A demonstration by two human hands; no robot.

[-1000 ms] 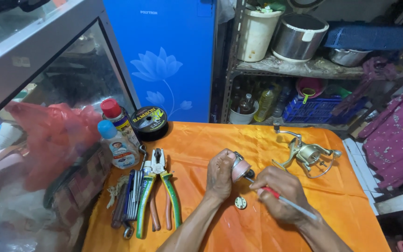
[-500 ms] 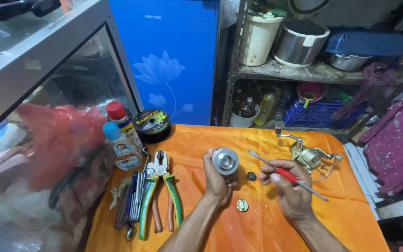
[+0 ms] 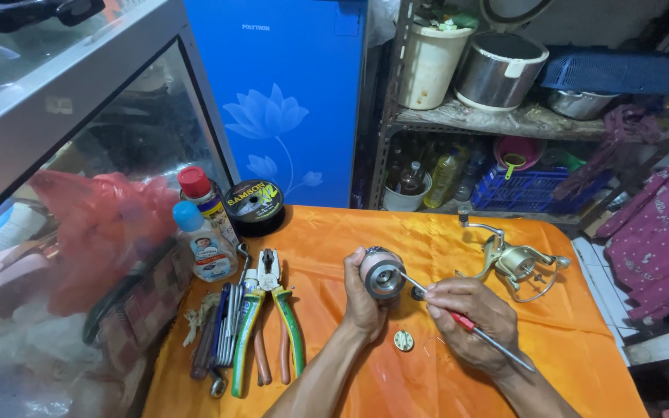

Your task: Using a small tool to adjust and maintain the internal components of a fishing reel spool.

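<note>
In the left hand [image 3: 363, 298], the spool [image 3: 382, 272] faces right toward the screwdriver [image 3: 458, 317].

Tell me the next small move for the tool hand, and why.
Probably ease the thin red-handled tool tip into the spool centre: the right hand has it aimed there, and the left hand holds the spool's face up toward it.

A tall blue cabinet with a white lotus print [image 3: 276, 101] stands at the back. Left of it sits a glass-fronted metal-framed case [image 3: 79, 155]; right of it, a grey metal shelf rack [image 3: 505, 120] carries pots, bottles and a blue plastic crate. In front of it spreads an orange satin cloth [image 3: 350, 232].
</note>
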